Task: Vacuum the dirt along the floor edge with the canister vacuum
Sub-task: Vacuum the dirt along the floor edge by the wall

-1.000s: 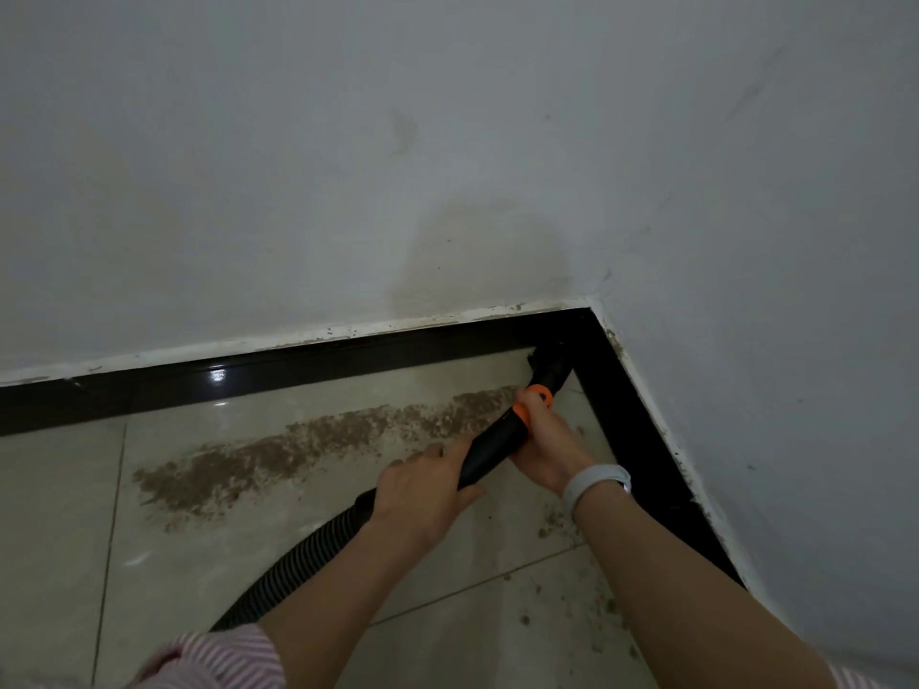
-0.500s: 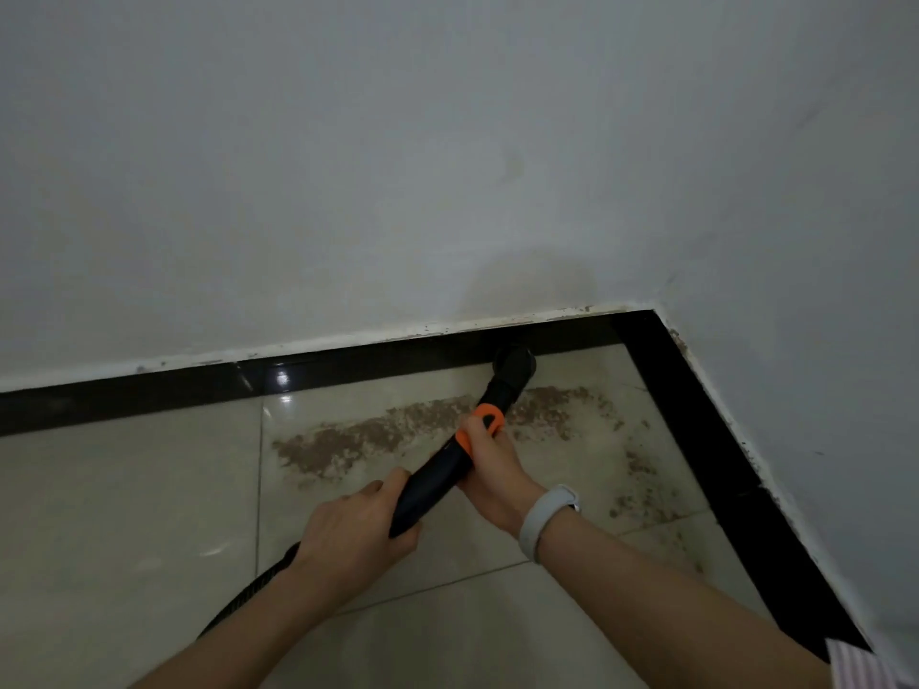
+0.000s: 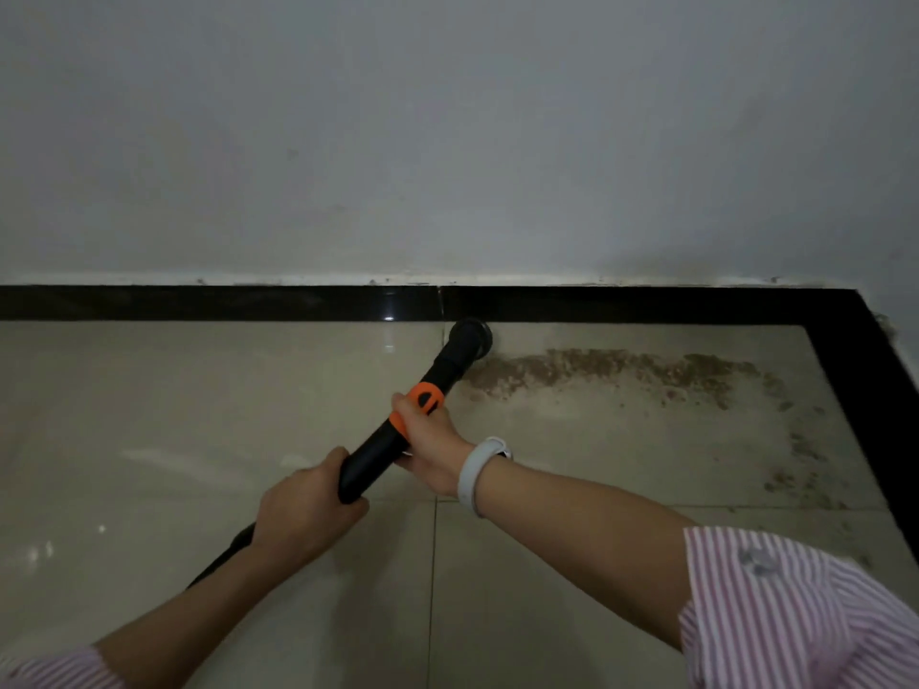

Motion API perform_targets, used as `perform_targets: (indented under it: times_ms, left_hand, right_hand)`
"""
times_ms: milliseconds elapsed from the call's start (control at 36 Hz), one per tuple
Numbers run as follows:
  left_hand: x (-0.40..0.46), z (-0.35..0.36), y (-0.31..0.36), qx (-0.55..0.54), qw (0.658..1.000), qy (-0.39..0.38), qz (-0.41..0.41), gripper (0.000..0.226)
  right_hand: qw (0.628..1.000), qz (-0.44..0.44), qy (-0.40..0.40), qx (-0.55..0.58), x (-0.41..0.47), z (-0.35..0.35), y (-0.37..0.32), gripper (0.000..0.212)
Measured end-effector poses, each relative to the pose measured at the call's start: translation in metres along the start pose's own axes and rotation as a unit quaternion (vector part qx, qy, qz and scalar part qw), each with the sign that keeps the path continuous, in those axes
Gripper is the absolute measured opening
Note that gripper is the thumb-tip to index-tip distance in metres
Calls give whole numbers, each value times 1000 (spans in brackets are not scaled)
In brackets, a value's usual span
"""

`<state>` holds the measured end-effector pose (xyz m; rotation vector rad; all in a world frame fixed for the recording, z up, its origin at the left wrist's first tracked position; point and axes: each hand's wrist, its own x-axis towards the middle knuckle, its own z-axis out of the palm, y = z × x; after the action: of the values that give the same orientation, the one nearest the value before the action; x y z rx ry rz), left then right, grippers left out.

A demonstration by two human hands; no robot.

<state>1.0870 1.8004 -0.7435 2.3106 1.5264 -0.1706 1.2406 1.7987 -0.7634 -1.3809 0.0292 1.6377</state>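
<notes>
Against the black skirting [image 3: 224, 303], both hands grip an unlabelled vacuum wand [image 3: 398, 430].

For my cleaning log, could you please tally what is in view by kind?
Hands: 2, left, right
Vacuum wand: 1
Wristband: 1
Dirt patch: 1
Total: 5

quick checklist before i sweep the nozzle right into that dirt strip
1. Left hand grips the black wand: ok.
2. Right hand holds the wand at the orange collar: ok.
3. Nozzle sits on the floor by the black baseboard: ok.
4. Dirt strip lies right of the nozzle, path unobstructed: ok.
5. Suction running: cannot tell.
6. Hose slack behind: cannot tell.
</notes>
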Motion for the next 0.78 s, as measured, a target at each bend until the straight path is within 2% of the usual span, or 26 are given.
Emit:
perform_targets:
  times_ms: [167, 222, 361, 500, 583, 778]
  left_hand:
    - [-22, 1, -42, -39, 997, 67, 1, 36]
    - [-23, -1, -44, -38, 997, 65, -6, 37]
    - [-18, -2, -42, -53, 998, 8, -34, 34]
    - [-9, -4, -37, -136, 989, -55, -34, 31]
    - [-6, -6, -30, -178, 981, -76, -31, 28]
    - [2, -14, -29, -227, 970, -74, -47, 26]
  right_hand:
    - [999, 27, -15, -37, 9, 42, 20, 66]
    - [998, 27, -4, -58, 14, 51, 19, 66]
    - [994, 36, 32, -103, 22, 57, 19, 62]
    - [989, 11, 77, -129, 26, 54, 21, 77]
    - [989, 3, 73, -125, 28, 48, 18, 81]
    - [997, 13, 9, -78, 29, 40, 8, 56]
